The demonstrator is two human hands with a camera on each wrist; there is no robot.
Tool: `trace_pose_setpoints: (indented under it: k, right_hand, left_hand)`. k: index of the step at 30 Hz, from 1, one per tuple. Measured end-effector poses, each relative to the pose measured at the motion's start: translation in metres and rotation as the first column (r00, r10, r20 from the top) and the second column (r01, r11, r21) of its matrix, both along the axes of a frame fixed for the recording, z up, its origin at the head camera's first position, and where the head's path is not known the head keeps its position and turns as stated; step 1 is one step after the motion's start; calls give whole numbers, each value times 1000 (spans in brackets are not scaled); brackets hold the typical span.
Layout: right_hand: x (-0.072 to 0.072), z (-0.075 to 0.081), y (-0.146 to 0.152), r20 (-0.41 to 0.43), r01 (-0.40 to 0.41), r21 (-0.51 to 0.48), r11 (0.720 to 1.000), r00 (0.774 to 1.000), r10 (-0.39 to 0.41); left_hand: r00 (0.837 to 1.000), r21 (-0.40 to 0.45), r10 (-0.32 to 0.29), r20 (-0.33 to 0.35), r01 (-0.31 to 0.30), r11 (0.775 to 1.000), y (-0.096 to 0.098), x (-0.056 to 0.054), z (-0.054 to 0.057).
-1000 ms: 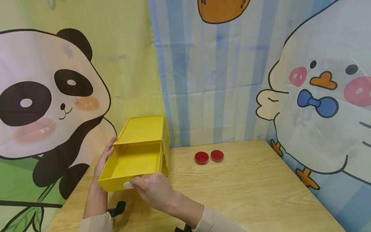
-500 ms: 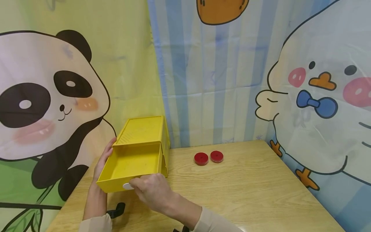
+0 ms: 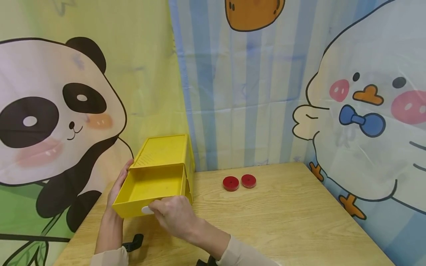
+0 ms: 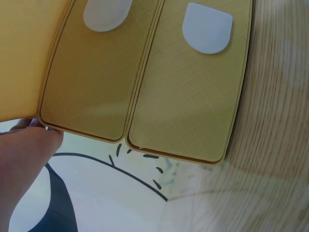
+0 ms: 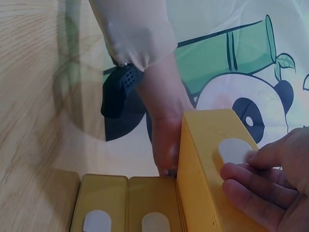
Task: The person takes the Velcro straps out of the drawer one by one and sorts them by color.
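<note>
A small yellow drawer cabinet [image 3: 166, 149] stands at the table's left back, its top drawer [image 3: 131, 210] pulled well out and bare inside. My right hand [image 3: 176, 216] pinches the white handle [image 3: 146, 210] on that drawer's front; in the right wrist view the thumb presses the handle [image 5: 232, 149] from one side. Along the cabinet's left side lies my left hand [image 3: 117, 186], fingers extended against it. The left wrist view shows two lower drawer fronts [image 4: 188, 106], both pushed in, each with a white handle. Most of the left hand's fingers are hidden there.
Two red discs [image 3: 231, 183] sit side by side on the wooden table [image 3: 283, 214], right of the cabinet. Printed curtains [image 3: 233, 92] hang behind the table and on both sides. A black wrist device [image 3: 134, 242] is on the left forearm.
The drawer front and my right hand have shifted slightly up and toward the cabinet since half a second ago. My left hand stays against the cabinet's side.
</note>
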State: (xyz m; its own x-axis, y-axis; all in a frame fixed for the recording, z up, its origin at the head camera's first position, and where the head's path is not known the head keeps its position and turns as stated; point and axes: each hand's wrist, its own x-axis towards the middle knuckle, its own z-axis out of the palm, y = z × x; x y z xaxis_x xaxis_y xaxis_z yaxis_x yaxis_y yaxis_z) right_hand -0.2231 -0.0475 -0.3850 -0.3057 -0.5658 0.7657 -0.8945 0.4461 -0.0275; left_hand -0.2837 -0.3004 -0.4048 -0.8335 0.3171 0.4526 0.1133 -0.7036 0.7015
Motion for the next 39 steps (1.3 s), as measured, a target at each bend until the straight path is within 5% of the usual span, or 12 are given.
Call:
trace_pose_setpoints:
  k: [7,12,19,24,31,39]
  right_hand:
    - [-15,9,-5,-3,4,-13,1000,1000,-4]
    - [-29,10,-5,43,26,-29,999,999,-25]
    - [-49,11,-7,152,37,-67,997,988,-26]
    - [-61,9,-11,226,24,-101,995,974,0]
    - [-76,6,-15,255,26,-148,989,967,12]
    - [-88,1,-16,266,55,-180,982,964,-5]
  left_hand:
    - [999,17,33,-10,-33,999,-4,-2,3]
    - [994,-65,112,-16,-113,991,-3,-7,-1]
    - [966,-207,260,-13,-257,944,-3,-13,-8]
    - [954,-249,300,-2,-291,924,-5,-14,-11]
    - [926,-346,375,-49,-368,863,-2,-14,-10]
    - [910,-345,411,-52,-403,848,0,-16,-13]
